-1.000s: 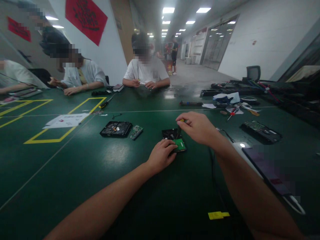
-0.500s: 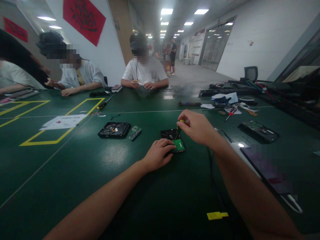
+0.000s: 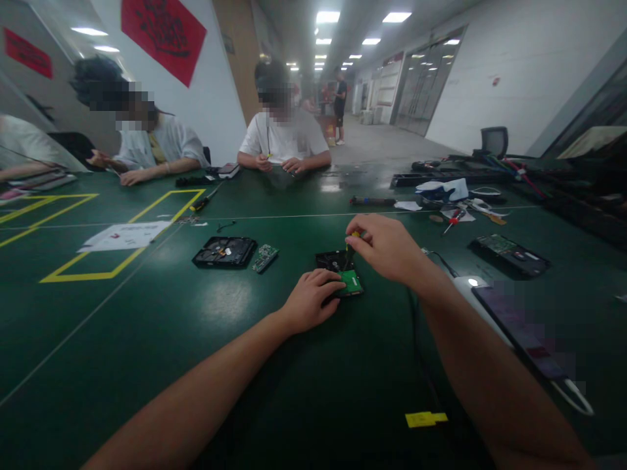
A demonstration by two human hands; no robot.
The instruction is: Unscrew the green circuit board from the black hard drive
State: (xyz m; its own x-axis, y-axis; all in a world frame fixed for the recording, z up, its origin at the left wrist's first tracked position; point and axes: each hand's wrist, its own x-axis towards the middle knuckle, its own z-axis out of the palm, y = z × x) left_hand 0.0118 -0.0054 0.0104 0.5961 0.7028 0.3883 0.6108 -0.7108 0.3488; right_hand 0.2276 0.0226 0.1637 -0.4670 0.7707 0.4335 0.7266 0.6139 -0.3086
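A black hard drive (image 3: 330,260) with a green circuit board (image 3: 351,281) at its near end lies on the table in front of me. My left hand (image 3: 313,297) grips its left near side, fingers over the board and thumb along the near edge. Pinched in my right hand (image 3: 379,241) is a yellow-handled screwdriver (image 3: 349,253), held steeply with its shaft down toward the drive. The exact spot its tip touches is too small to make out. My left fingers cover part of the board.
Left of the drive lie another hard drive (image 3: 224,252) and a loose circuit board (image 3: 266,258). A third drive (image 3: 509,254) and a power bank or phone-like slab (image 3: 519,333) are on the right. A red screwdriver (image 3: 455,219) lies farther back. Several people sit across the table.
Both hands stay at the drive with almost no movement. The dark-sleeved arm at the far left has gone from view, and the view has shifted slightly.
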